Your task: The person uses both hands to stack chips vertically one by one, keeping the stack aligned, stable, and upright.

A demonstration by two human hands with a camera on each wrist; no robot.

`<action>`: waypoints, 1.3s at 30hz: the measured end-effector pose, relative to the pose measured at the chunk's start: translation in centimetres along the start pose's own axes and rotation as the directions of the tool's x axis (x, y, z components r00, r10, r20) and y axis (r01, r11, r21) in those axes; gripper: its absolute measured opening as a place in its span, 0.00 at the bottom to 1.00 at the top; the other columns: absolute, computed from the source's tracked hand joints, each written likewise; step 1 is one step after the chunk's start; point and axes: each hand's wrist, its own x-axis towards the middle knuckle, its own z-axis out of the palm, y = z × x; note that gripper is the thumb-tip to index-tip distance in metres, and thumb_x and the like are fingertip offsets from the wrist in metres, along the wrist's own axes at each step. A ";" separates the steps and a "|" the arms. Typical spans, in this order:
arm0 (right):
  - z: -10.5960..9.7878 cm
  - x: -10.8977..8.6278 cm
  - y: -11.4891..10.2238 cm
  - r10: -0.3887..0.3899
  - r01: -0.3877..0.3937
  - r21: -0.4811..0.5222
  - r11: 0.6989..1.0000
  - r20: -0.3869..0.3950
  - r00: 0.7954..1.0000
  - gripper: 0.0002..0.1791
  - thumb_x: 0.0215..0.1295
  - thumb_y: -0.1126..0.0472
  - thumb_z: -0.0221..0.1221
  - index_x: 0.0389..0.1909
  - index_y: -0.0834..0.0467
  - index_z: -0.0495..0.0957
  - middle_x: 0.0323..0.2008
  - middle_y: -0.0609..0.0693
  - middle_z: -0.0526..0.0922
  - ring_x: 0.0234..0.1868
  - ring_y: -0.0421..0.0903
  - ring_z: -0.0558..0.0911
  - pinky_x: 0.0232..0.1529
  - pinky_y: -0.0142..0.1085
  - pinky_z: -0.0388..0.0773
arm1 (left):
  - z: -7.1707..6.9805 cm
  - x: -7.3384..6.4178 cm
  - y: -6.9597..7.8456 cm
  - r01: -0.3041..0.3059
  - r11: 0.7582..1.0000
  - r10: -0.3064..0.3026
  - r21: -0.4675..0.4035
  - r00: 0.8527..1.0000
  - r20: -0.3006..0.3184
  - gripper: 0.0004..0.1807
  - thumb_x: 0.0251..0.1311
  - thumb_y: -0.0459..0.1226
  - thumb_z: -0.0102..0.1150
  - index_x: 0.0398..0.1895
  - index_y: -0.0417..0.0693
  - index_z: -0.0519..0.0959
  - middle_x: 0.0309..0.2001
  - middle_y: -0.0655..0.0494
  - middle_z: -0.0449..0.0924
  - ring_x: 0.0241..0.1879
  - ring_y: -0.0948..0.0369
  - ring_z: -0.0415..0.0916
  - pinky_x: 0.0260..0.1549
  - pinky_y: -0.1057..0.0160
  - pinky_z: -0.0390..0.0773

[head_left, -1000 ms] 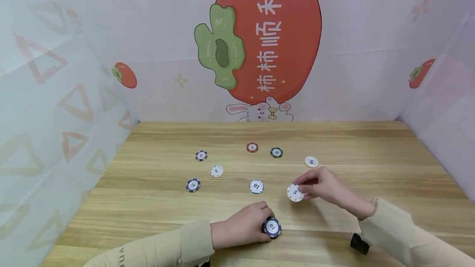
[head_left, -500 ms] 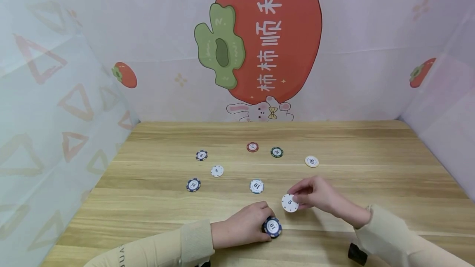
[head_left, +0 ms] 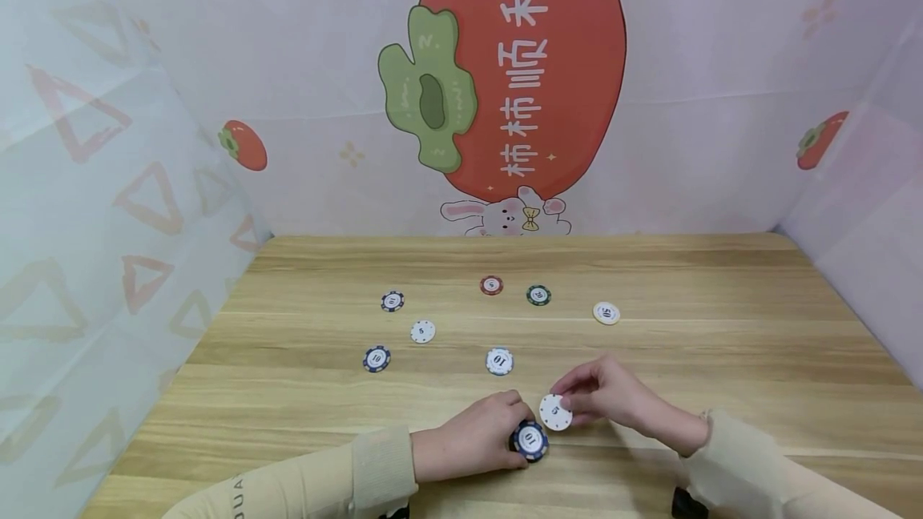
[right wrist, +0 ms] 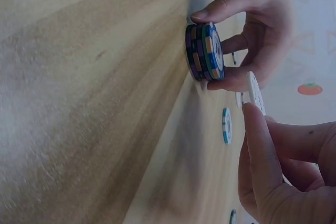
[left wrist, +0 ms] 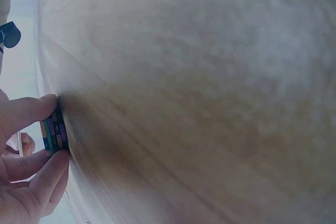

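Observation:
A short stack of poker chips [head_left: 531, 441], a blue 10 on top, stands on the wooden table near the front. My left hand [head_left: 477, 437] grips its sides between thumb and fingers; the stacked edges show in the left wrist view, where the left hand [left wrist: 31, 150] pinches them. Just beyond the stack's upper right edge, my right hand [head_left: 613, 399] pinches a white poker chip [head_left: 556, 412] marked 5. In the right wrist view that white chip [right wrist: 255, 93] is held tilted between the right thumb and fingers, above the table.
Several single chips lie spread farther back: a white 10 chip [head_left: 499, 361], a white 5 chip [head_left: 423, 331], a blue 10 chip [head_left: 376, 359], another blue chip [head_left: 392, 301], a red chip [head_left: 492, 285], a green chip [head_left: 538, 295] and a 50 chip [head_left: 606, 313]. Printed cloth walls [head_left: 324, 102] surround the table.
My right hand has brought the white chip toward me and slightly left, close to the stack. The left hand has stayed on the stack, and the scattered chips lie where they were.

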 end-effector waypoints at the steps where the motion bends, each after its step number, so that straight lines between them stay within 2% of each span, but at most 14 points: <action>1: 0.1 0.0 0.1 0.005 -0.005 0.004 1.000 0.001 1.000 0.11 0.54 0.72 0.59 0.39 0.73 0.77 0.31 0.56 0.81 0.29 0.45 0.80 0.30 0.37 0.79 | 0.0 0.0 0.0 -0.001 1.000 0.001 -0.003 1.000 -0.001 0.20 0.43 0.42 0.71 0.39 0.45 0.77 0.33 0.63 0.70 0.32 0.74 0.66 0.34 0.79 0.68; 14: 1.2 0.1 1.1 0.060 -0.063 0.081 0.995 0.038 0.997 0.11 0.55 0.73 0.58 0.40 0.74 0.76 0.32 0.57 0.81 0.31 0.45 0.81 0.31 0.38 0.80 | 0.1 -0.1 0.0 -0.033 0.998 0.035 0.054 0.999 -0.034 0.20 0.41 0.43 0.71 0.37 0.45 0.78 0.31 0.63 0.69 0.29 0.75 0.63 0.29 0.80 0.65; 28: 2.3 0.0 1.5 0.032 -0.039 0.110 0.993 0.062 0.998 0.11 0.54 0.74 0.58 0.38 0.77 0.75 0.32 0.59 0.81 0.31 0.44 0.80 0.31 0.36 0.79 | 0.1 0.0 -0.1 -0.022 1.000 0.023 0.022 0.999 -0.026 0.20 0.42 0.43 0.71 0.38 0.45 0.78 0.32 0.63 0.70 0.30 0.74 0.64 0.31 0.80 0.67; 39: 2.9 0.4 1.5 0.021 -0.027 0.081 0.996 0.070 0.997 0.10 0.55 0.73 0.58 0.37 0.75 0.75 0.30 0.54 0.80 0.30 0.44 0.79 0.31 0.35 0.79 | 0.2 0.0 -0.1 -0.031 0.999 0.032 0.040 0.999 -0.034 0.22 0.41 0.43 0.71 0.40 0.45 0.78 0.33 0.63 0.70 0.31 0.74 0.65 0.32 0.80 0.67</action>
